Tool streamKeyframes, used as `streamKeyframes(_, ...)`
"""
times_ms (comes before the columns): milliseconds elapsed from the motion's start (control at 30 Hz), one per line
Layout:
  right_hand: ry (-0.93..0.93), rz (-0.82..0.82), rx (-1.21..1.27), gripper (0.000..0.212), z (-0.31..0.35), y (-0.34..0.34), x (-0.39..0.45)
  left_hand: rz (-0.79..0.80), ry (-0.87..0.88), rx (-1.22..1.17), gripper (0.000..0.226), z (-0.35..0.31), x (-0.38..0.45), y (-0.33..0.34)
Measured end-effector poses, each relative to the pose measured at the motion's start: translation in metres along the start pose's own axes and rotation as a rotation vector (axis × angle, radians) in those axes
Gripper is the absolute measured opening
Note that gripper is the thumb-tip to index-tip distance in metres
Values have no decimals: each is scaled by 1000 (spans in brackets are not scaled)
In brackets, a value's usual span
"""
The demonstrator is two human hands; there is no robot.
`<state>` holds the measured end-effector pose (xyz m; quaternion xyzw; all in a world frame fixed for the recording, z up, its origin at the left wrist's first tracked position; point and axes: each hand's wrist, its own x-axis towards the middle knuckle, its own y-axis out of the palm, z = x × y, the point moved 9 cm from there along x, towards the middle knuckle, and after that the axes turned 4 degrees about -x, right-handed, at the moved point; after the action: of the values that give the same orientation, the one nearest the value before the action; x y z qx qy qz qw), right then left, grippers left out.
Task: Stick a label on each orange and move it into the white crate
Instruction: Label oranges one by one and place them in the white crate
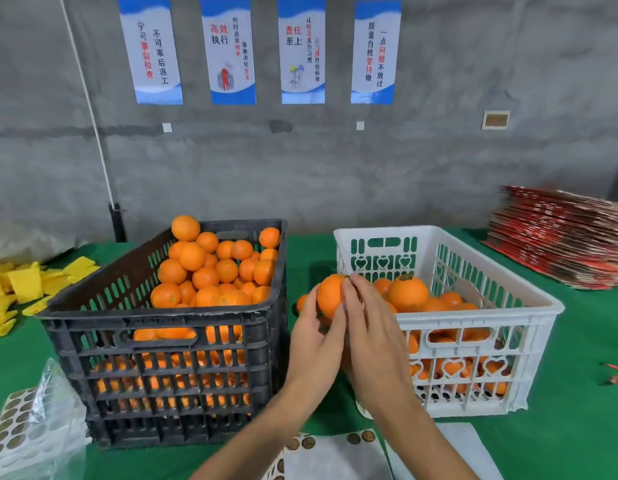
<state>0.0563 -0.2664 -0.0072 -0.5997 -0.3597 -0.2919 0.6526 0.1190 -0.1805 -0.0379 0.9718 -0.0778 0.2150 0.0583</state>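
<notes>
My left hand (312,336) holds an orange (330,294) from below and the left, in the gap between the two crates. My right hand (368,320) lies over the orange's right side with fingertips at its top. The label itself is hidden under the fingers. The black crate (162,327) on the left is heaped with oranges (214,271). The white crate (529,317) on the right holds several oranges, the top one (408,292) carrying a dark round label. A label sheet (335,452) with a few round stickers lies at the near edge.
Green cloth (577,393) covers the table. Bagged sticker sheets (26,431) lie near left, yellow wrappers (26,285) far left. A stack of red flat cartons (564,240) sits far right. Concrete wall with posters (231,50) stands behind.
</notes>
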Motion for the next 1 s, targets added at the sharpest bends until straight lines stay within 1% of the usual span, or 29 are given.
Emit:
streamKeyframes(67, 70, -12, -95, 84, -19, -10, 23, 65, 56, 29, 44, -23, 26, 26)
streamKeyframes(133, 158, 57, -196, 81, -40, -9, 40, 109, 60, 78, 44, -36, 51, 50)
streamKeyframes(200, 274, 190, -71, 69, -49, 2, 59, 109, 14, 189, 44, -40, 73, 62)
streamKeyframes(233, 319, 265, -67, 63, -49, 10, 66, 121, -19, 227, 38, -39, 82, 65)
streamKeyframes(267, 272, 293, -113, 58, -45, 16, 73, 152, -50, 228, 30, -38, 90, 67)
streamKeyframes(300, 208, 299, -140, 56, -36, 19, 79, 181, -57, 267, 26, -40, 95, 63)
streamKeyframes(333, 164, 221, -89, 57, -27, 13, 83, 199, -29, 352, 26, -46, 102, 56)
streamKeyframes(367, 108, 163, -26, 61, -17, 5, 86, 200, 24, 464, 25, -55, 108, 45)
streamKeyframes(433, 25, 47, 59, 73, 2, -8, 95, 172, 130, 607, 26, -72, 122, 15)
streamKeyframes(467, 1, 11, 103, 70, 11, -7, 98, 145, 170, 669, 29, -80, 130, -4)
streamKeyframes(500, -24, 1, 150, 62, 27, -2, 107, 109, 184, 735, 32, -86, 138, -26)
streamKeyframes(533, -26, 10, 201, 53, 39, 7, 115, 72, 167, 810, 33, -89, 145, -51)
streamKeyframes(600, -14, 56, 307, 43, 63, 29, 135, 11, 97, 957, 33, -84, 159, -99)
streamKeyframes(733, -13, 242, 384, 48, 110, 78, 170, -2, -131, 1232, 48, -46, 179, -190)
streamKeyframes(833, -21, 368, 369, 52, 133, 117, 186, 5, -269, 1296, 63, -16, 194, -242)
streamKeyframes(900, -33, 430, 332, 53, 139, 140, 193, 26, -307, 1315, 74, 1, 208, -263)
streamKeyframes(1000, -31, 523, 286, 48, 137, 170, 195, 125, -353, 1312, 89, 30, 233, -277)
